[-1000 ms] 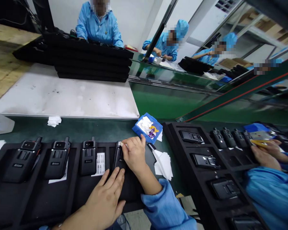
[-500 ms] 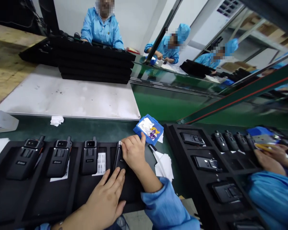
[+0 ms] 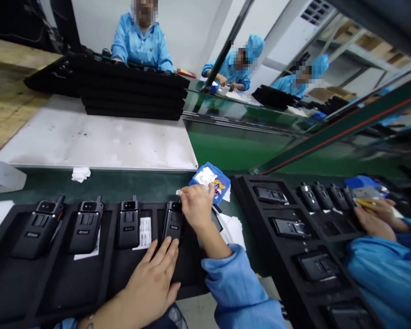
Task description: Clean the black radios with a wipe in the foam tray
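Four black two-way radios marked "Riton" lie face down in a black foam tray (image 3: 104, 274). My left hand (image 3: 149, 285) lies with its fingers stretched out, the fingertips against the lower end of the rightmost radio (image 3: 173, 224). Beside that radio's top end, my right hand (image 3: 197, 208) is closed in a pinch. A small white scrap (image 3: 178, 193), perhaps wipe or paper, sticks out from its fingertips. The other radios, such as the third one (image 3: 128, 228), sit to the left. A printed white label sheet (image 3: 144, 233) shows beside the third.
A blue box (image 3: 222, 176) with white scraps stands beyond my right hand, near crumpled white paper (image 3: 234, 230). A second foam tray (image 3: 251, 214) holds more radios; a co-worker's hands (image 3: 376, 219) are beside it. A white bottle (image 3: 7, 177) stands left. Black trays (image 3: 132, 98) are stacked behind.
My right hand has moved slightly up and right, off the rightmost radio's top, uncovering more of it. The white scrap moved with the fingertips. My left hand stays nearly still.
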Demonstrator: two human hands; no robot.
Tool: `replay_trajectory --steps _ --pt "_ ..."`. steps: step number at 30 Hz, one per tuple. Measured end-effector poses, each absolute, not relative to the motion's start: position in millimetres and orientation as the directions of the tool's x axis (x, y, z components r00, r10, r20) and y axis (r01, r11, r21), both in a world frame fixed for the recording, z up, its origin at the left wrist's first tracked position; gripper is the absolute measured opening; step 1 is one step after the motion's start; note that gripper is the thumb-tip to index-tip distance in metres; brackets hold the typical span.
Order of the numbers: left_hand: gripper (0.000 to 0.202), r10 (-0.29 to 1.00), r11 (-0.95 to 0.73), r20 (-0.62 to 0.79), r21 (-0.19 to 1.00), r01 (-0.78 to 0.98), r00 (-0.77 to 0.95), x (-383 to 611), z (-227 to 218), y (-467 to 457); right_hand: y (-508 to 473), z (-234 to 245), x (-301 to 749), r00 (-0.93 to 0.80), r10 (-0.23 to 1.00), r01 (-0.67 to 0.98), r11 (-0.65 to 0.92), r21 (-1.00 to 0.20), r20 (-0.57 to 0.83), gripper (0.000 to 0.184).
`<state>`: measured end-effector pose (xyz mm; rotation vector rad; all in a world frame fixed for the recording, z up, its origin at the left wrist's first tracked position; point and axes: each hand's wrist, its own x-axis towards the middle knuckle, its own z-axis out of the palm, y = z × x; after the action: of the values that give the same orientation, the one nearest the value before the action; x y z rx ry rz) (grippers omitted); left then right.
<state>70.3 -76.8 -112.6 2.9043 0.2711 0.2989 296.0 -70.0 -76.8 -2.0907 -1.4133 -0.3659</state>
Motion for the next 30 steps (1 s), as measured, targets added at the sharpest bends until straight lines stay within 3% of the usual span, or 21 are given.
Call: replay_trajectory --steps 5,7,12,15,20,22,26,30 --pt "0.058 0.187 -0.972 0.242 0.188 0.143 0.952 71.3 -112.7 -76.5 -84.0 -75.5 293.1 0.601 0.557 0.790 -0.306 -0.531 0.574 0.020" --pt "0.057 0.190 -0.974 0.250 0.171 0.150 0.949 71.7 -112.1 -76.8 -85.0 -81.1 276.7 0.588 0.594 0.797 -0.308 -0.520 0.550 0.017" --pt "0.058 0.181 -0.978 0.238 0.147 0.149 0.954 72.2 -111.6 -76.4 -72.9 -94.0 252.6 0.474 0.736 0.874 -0.326 -0.359 0.484 0.015" --pt "0.059 0.175 -0.981 0.236 0.126 0.149 0.956 71.6 -112.0 -76.0 -80.5 -101.7 266.8 0.521 0.684 0.852 -0.384 -0.355 0.510 0.016" --pt "0.059 0.167 -0.984 0.274 0.107 0.143 0.947 72.3 -111.1 -76.6 -102.3 -103.4 288.5 0.647 0.513 0.762 -0.411 -0.500 0.564 0.024" --pt "0.058 0.168 -0.984 0.274 0.108 0.143 0.947 73.1 -110.1 -76.4 -98.8 -97.6 281.8 0.600 0.577 0.791 -0.327 -0.517 0.554 0.020" --pt "0.057 0.179 -0.981 0.267 0.117 0.153 0.947 73.5 -108.9 -74.9 -84.0 -91.4 268.8 0.385 0.785 0.885 -0.163 -0.437 0.486 0.017" --pt "0.059 0.168 -0.983 0.267 0.119 0.141 0.949 71.9 -110.4 -74.5 -97.5 -101.0 289.2 0.502 0.704 0.848 -0.285 -0.447 0.503 0.018"
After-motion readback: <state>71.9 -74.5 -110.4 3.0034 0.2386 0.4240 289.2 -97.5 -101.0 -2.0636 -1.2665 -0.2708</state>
